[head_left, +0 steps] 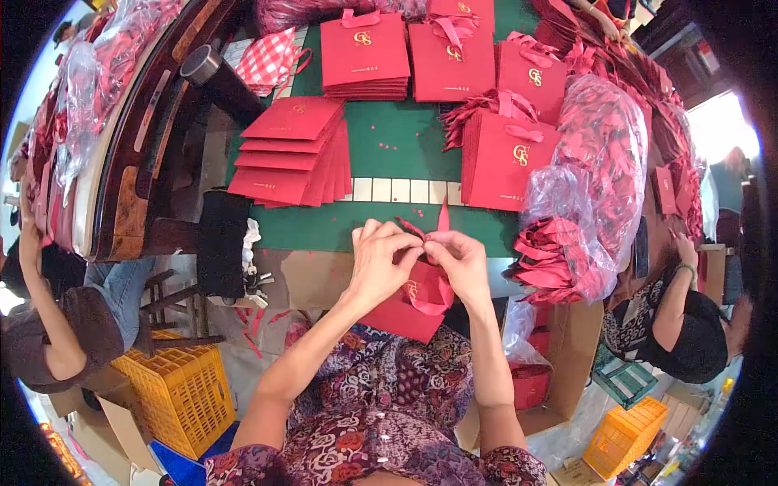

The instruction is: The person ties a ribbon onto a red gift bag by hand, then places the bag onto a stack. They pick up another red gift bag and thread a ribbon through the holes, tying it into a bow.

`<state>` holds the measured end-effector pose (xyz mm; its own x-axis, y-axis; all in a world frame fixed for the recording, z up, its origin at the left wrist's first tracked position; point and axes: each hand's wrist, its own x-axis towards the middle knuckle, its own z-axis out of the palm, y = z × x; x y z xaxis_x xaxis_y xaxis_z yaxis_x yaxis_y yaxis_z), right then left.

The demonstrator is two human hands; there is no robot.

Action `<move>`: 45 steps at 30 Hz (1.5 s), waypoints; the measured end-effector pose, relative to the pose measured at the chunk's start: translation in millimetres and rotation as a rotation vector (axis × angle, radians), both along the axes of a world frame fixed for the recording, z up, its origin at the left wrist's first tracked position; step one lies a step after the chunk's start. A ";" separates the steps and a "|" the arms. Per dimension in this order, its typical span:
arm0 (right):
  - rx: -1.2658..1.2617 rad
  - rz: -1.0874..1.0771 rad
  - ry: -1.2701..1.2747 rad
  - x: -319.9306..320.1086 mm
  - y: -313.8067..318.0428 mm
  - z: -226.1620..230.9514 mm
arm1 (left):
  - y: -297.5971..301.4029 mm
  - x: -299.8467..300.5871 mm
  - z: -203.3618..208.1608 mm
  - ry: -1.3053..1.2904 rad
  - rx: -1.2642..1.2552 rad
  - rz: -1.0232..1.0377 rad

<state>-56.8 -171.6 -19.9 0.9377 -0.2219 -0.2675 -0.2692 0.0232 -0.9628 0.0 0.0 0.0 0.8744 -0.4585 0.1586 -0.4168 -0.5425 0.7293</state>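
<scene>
Thumb and forefinger of the left hand [378,253] and of the right hand [459,257] are pinched together on a red ribbon [443,220], one end standing upright; the fingers hide whether it is knotted. Just below them, a red paper bag [405,314] with gold lettering hangs tilted over the lap, in front of the green table [300,231]. Beyond lie a row of white tiles [391,190], a fanned stack of bags [288,150] at left and ribboned bags [504,162] at right (beside them, a clear plastic sack [604,154] bulging with red ribbons). Farther out, lower left, stands a yellow crate [185,397].
</scene>
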 end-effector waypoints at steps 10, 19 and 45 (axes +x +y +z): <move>0.194 -0.033 -0.046 -9.2 -5.8 19.9 | 28.2 -4.6 -3.3 0.187 -0.272 -0.057; 0.159 -0.249 -0.154 -4.3 0.3 9.7 | 60.6 -41.4 19.7 0.435 -0.149 -0.179; -0.649 -0.289 -0.375 -31.0 2.4 -10.3 | 56.5 157.1 131.3 0.273 -0.832 0.174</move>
<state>-87.8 -169.1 -30.2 0.8210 -0.4727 0.3201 0.0063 -0.5532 -0.8330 157.1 56.5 131.3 0.9769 -0.1454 0.1569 -0.1320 0.1676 0.9770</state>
